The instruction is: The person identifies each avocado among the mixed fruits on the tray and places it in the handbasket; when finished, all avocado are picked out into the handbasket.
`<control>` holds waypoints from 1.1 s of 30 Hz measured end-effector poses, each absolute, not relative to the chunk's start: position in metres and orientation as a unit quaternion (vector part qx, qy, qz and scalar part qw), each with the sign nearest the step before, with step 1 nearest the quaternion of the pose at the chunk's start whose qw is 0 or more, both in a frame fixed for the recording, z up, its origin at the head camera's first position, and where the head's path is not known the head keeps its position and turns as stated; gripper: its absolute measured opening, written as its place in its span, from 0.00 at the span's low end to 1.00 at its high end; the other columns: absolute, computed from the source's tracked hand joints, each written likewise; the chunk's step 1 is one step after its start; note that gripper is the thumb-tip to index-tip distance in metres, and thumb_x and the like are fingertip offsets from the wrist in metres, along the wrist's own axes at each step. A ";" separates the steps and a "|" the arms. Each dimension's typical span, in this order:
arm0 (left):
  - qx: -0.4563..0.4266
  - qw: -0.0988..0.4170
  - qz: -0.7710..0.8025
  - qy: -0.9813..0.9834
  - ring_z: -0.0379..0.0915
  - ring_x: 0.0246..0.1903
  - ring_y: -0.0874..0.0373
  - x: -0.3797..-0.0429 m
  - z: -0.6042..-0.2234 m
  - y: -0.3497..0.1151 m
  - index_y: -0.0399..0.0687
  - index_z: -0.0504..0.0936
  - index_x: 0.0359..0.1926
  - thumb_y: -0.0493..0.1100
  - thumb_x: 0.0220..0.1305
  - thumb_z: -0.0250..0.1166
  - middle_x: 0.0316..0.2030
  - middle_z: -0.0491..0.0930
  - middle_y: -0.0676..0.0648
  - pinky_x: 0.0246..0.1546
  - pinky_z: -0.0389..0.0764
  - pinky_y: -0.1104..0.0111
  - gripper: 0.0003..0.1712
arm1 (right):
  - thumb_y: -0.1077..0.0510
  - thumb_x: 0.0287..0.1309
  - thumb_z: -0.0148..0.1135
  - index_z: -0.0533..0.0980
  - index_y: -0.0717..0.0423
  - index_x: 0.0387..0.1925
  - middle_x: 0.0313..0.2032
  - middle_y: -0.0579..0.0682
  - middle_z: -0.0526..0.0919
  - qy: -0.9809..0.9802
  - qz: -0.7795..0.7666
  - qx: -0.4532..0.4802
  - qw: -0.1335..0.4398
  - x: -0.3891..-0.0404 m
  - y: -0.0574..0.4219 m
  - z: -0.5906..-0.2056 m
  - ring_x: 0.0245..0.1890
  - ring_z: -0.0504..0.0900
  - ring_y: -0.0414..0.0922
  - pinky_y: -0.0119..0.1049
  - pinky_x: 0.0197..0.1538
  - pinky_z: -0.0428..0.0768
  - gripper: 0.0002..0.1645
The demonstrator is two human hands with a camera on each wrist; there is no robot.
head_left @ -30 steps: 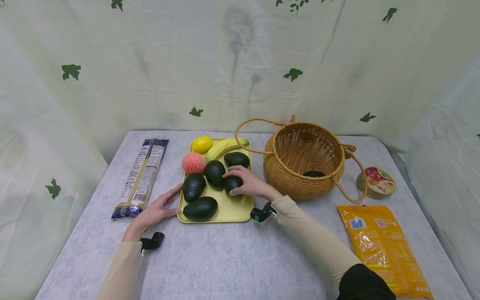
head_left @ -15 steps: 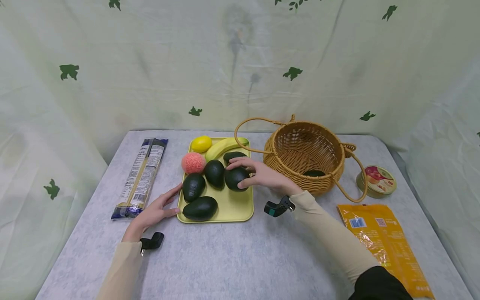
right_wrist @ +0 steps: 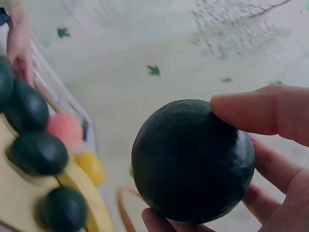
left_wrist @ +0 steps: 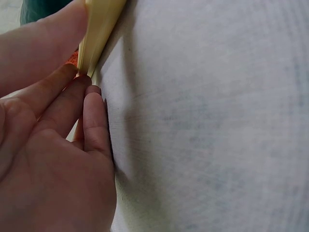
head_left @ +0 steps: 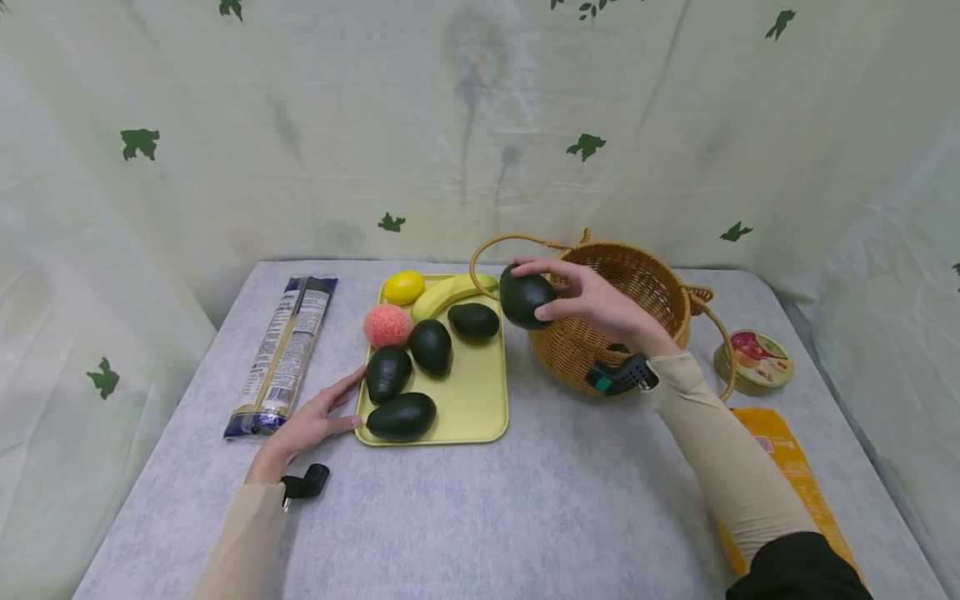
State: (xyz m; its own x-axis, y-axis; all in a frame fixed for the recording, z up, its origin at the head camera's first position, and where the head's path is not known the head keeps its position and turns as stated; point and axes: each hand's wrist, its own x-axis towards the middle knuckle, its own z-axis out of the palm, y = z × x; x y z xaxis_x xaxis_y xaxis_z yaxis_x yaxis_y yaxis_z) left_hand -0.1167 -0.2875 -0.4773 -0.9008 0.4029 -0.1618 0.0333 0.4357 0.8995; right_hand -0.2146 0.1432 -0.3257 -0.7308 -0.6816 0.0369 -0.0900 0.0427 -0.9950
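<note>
My right hand [head_left: 596,304] grips a dark green avocado [head_left: 524,297] between thumb and fingers, raised beside the wicker basket [head_left: 570,354] and overlapping its left side in the head view. The same avocado [right_wrist: 193,162] fills the middle of the right wrist view. My left hand [head_left: 318,421] rests against the left edge of the yellow tray [head_left: 472,417], fingers extended; in the left wrist view its fingertips meet the tray's side [left_wrist: 99,36]. Several avocados lie on the tray, with a banana [head_left: 450,293], a lemon [head_left: 403,287] and a pink textured ball [head_left: 387,326].
Left of the tray lies a long blue-and-clear printed packet [head_left: 281,358]. A round tin [head_left: 757,364] stands right of the basket, with an orange bag [head_left: 795,475] in front, partly hidden by my right sleeve. The basket's handle loop [head_left: 480,250] reaches over the tray's far right corner.
My right hand has picked an avocado off the tray and carried it up and right to the basket's side. The left hand keeps its place at the tray edge.
</note>
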 end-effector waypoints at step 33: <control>0.132 0.179 0.522 0.824 0.37 0.71 0.39 -0.117 -0.478 -0.288 0.40 0.48 0.74 0.37 0.63 0.64 0.73 0.44 0.36 0.59 0.53 0.87 0.45 | 0.65 0.60 0.60 0.67 0.57 0.65 0.70 0.51 0.54 0.785 -0.543 -0.149 0.257 -0.247 0.241 -0.334 0.56 0.68 0.54 0.38 0.50 0.76 0.31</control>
State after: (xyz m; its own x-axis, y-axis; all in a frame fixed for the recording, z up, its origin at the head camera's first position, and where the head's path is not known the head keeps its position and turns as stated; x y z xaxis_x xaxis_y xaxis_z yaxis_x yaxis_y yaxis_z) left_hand -0.1172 -0.2876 -0.4781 -0.9013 0.4039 -0.1566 0.0307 0.4203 0.9069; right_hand -0.2472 0.2407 -0.3338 -0.8236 -0.5132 -0.2415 0.0448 0.3656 -0.9297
